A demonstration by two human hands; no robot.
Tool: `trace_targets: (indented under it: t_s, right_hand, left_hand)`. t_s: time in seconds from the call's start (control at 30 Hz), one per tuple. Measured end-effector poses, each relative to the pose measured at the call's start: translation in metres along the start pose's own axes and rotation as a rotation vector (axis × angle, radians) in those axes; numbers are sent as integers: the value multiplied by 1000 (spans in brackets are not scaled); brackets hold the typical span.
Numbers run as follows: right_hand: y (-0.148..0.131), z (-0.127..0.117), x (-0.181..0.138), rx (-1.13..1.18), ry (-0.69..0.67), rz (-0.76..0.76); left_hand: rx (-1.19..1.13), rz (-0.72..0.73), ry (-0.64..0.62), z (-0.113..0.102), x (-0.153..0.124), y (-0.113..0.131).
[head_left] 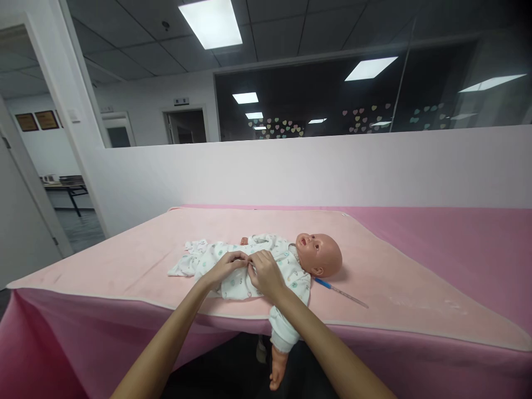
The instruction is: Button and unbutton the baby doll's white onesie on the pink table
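A baby doll [322,255] lies on its back with its head to the right, dressed in a white printed romper [236,288]. My left hand [228,266] and my right hand [266,271] meet over the doll's middle, fingertips pinched close together at the front of the romper. Whatever small part of the cloth or fastening they grip is covered by the fingers. One doll arm [278,366] hangs over the table's near edge, beside my right forearm. Just below the doll's head lies a thermometer [341,291] with a blue end.
A pale pink mat [124,260] lies under the doll, over a darker pink cloth [457,238] that drapes down the front. Behind the table rises a low white wall [316,172] with glass above. A doorway stands at the left.
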State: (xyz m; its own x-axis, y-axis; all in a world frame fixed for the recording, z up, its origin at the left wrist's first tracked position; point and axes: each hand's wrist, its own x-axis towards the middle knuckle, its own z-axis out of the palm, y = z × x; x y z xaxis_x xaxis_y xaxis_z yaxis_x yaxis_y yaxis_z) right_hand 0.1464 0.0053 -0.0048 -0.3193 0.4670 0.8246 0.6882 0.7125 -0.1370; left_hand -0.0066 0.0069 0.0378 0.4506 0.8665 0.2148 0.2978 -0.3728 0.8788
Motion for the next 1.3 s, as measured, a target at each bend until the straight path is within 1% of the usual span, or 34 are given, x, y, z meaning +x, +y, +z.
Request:
trace_targets:
  t_s: [0.2,0.4,0.6,0.8,0.97,1.3]
  right_hand:
    - [-1,-1,0,4,1,-7]
    - [-2,-3,0,-1,-2,-8]
    - [-1,-3,0,-14,0,-26]
    - [-1,-1,0,-56,-5,-47]
    - [-2,-2,1,-67,-3,-63]
    - [0,0,0,-41,32,11]
  left_hand:
    - [-40,-3,55,1,-1,-3]
    - [1,23,38,2,-2,0]
    - [47,35,52,2,2,-4]
    - [53,3,49,0,4,-5]
    - [54,6,37,0,5,-4]
    - [5,9,22,0,1,-2]
